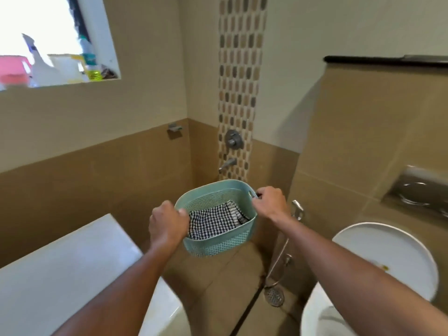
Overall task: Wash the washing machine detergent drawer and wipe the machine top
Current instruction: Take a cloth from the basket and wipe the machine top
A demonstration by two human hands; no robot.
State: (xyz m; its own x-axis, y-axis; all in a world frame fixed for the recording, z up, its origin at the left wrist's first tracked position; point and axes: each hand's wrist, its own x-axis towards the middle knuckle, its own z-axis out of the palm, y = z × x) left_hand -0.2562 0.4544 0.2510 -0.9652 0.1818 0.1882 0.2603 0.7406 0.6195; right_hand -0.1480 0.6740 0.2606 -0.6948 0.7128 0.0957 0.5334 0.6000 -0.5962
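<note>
I hold a teal perforated plastic basket in the air above the brown tiled floor, to the right of the white washing machine top. My left hand grips the basket's left rim and my right hand grips its right handle. Inside the basket lies a black-and-white checked cloth. The detergent drawer is not in view.
A wall tap and mixer knob sit on the mosaic strip behind the basket. At right are a white toilet with raised lid, a hand sprayer with hose and a floor drain. Bottles stand on the window ledge, upper left.
</note>
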